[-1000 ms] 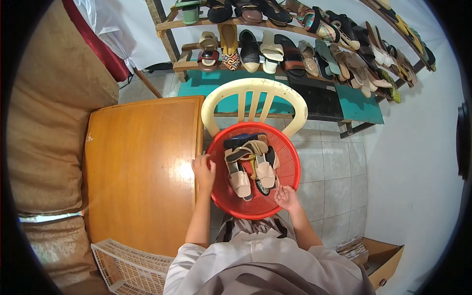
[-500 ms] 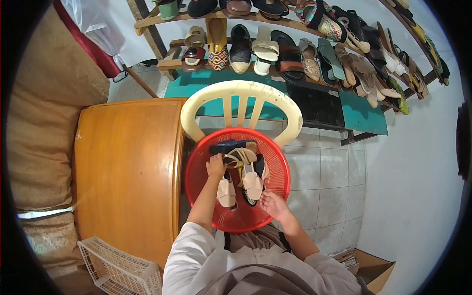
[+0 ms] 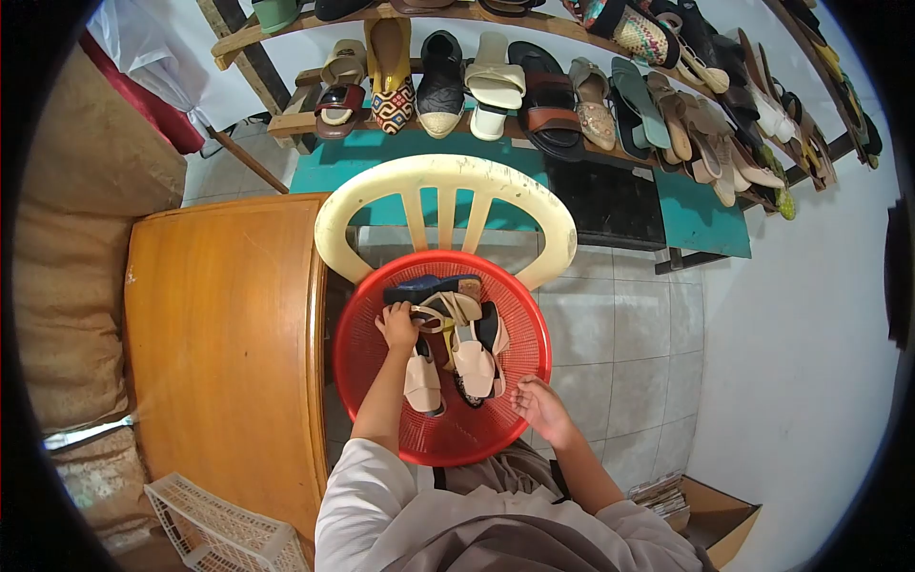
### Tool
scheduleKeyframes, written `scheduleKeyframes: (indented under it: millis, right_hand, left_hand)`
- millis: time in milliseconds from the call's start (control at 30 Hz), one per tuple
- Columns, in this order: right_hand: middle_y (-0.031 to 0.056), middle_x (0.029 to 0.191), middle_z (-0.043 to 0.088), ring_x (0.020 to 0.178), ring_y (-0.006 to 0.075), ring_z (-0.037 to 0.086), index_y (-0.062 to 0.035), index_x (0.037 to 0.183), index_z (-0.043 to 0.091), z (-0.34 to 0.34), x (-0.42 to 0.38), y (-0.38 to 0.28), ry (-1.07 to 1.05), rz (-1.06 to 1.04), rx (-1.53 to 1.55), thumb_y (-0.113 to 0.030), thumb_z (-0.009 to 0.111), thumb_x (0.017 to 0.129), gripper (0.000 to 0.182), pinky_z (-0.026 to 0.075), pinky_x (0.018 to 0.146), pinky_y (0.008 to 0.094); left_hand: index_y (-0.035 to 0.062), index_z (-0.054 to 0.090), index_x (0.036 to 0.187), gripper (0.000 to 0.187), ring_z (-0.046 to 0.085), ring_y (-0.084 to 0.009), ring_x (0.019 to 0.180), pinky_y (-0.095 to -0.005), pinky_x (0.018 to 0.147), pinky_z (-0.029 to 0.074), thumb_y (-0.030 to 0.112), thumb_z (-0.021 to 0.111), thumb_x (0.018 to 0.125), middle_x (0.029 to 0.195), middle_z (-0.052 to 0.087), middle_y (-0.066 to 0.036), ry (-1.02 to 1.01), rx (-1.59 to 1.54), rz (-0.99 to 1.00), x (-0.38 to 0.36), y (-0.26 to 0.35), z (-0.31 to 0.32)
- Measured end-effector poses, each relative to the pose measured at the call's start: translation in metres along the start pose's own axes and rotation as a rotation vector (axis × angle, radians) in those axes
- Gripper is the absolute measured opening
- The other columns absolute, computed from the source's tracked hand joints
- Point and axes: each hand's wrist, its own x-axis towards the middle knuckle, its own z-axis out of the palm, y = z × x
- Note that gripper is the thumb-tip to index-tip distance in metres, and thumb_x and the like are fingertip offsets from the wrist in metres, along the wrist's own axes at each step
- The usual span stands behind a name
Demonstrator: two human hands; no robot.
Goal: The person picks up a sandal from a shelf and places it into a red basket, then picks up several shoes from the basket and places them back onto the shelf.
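A red plastic basket (image 3: 457,437) rests on a cream plastic chair (image 3: 443,172) and holds several shoes. My left hand (image 3: 398,326) is closed at the edge of a beige strappy sandal (image 3: 459,305), which lies beside a blue shoe (image 3: 431,287). Two pale pink shoes lie lower in the basket, one on the left (image 3: 421,381) and one near the middle (image 3: 473,366). Over the basket's right rim is my right hand (image 3: 538,406), fingers curled and apart from the shoes; whether anything small is between them cannot be seen.
Wooden racks (image 3: 534,143) full of shoes stand ahead, above a green board (image 3: 705,219). A wooden table (image 3: 224,324) is at the left, with a white plastic crate (image 3: 224,524) at its near corner. An open cardboard box (image 3: 724,520) sits at the lower right.
The view has shifted, so the basket and chair appear further left. My right hand has drawn away from the pale pink shoe toward the rim. My left hand stays at the strappy sandal.
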Motion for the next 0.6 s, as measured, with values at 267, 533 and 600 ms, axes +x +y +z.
scheduleKeyframes:
  millis: [267,533,600]
  right_hand:
    - [0.0037,0.083,0.058,0.079,0.0147,0.055,-0.0124,0.087,0.051,0.01,0.002,0.002,0.008,0.027,-0.007,-0.012,0.053,0.083,0.004,0.043,0.073,0.028]
    - [0.0045,0.083,0.058,0.08,0.0149,0.055,-0.0113,0.087,0.051,0.005,0.004,0.004,0.023,0.011,-0.012,-0.013,0.052,0.083,0.004,0.044,0.073,0.0281]
    - [0.0044,0.083,0.057,0.08,0.015,0.055,-0.0111,0.087,0.051,0.004,0.004,0.003,0.024,0.005,-0.013,-0.012,0.052,0.084,0.003,0.044,0.074,0.0283]
  left_hand:
    - [0.0125,0.057,0.097,0.036,0.044,-0.0241,0.105,-0.0489,0.092,0.03,0.025,0.07,0.066,0.1,0.056,-0.002,-0.002,0.079,0.116,0.004,0.0,-0.01]
    - [0.0114,0.056,0.093,0.032,0.042,-0.0255,0.105,-0.0455,0.088,0.03,0.018,0.068,0.064,0.101,0.057,-0.006,0.12,0.151,0.291,0.023,0.02,-0.024]
    - [0.0111,0.056,0.092,0.032,0.042,-0.0252,0.105,-0.0447,0.087,0.031,0.017,0.067,0.062,0.099,0.058,-0.006,0.011,0.197,0.178,0.027,0.029,-0.028]
